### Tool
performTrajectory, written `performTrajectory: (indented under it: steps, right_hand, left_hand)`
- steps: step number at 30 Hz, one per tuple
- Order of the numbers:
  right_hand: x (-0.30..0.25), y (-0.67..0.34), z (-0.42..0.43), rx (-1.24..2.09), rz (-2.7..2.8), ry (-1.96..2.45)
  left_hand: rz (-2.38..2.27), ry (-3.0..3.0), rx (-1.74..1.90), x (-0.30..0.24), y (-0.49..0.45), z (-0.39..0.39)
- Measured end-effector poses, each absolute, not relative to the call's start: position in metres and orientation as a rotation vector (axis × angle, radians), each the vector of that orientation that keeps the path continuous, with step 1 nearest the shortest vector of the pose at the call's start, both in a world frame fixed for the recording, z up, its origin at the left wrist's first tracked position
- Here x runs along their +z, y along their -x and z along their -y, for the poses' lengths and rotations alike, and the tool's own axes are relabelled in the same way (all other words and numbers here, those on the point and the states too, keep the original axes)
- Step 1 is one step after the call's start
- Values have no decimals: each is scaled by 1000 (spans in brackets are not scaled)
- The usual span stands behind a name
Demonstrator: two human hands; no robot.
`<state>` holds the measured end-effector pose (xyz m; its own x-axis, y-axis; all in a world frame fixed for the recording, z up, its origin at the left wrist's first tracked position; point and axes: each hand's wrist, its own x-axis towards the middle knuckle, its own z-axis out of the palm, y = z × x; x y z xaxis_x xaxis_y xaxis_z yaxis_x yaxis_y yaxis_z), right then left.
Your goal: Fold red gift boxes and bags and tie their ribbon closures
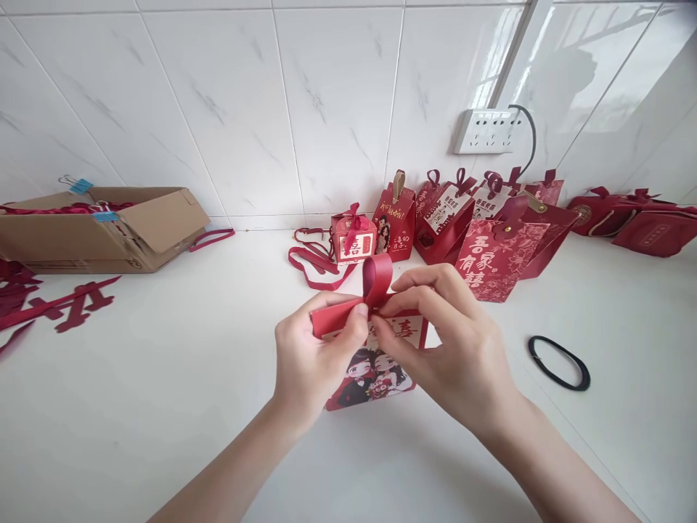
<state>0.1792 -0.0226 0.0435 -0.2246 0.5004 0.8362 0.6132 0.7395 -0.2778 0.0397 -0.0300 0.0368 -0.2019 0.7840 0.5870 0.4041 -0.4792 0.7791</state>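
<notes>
A small red gift box [375,374] with a cartoon couple printed on its front stands on the white counter [179,392] in the middle. My left hand [308,356] pinches the box's red top flap from the left. My right hand [446,341] pinches the base of a red ribbon loop [378,280] that curls up above the box top. Both hands meet at the box's top edge, fingers pressed together on the ribbon and flap. The upper part of the box is partly hidden by my fingers.
Several finished red gift boxes and bags [451,225] line the tiled back wall. Loose red ribbon [313,261] lies near them. An open cardboard box [103,225] of ribbons sits at left beside red paper cut-outs [70,305]. A black hair band [559,362] lies at right. A power strip [487,131] hangs on the wall.
</notes>
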Motion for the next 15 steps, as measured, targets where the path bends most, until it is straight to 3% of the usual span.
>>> performTrajectory:
  steps: [5,15]
  right_hand:
    - [41,-178,25,-236,1774,906]
    - [40,-167,37,76,1608,1051]
  left_hand:
    - [-1377,-1731,1742,35,-41,32]
    - [-1382,-1764,1781,32,-43,34]
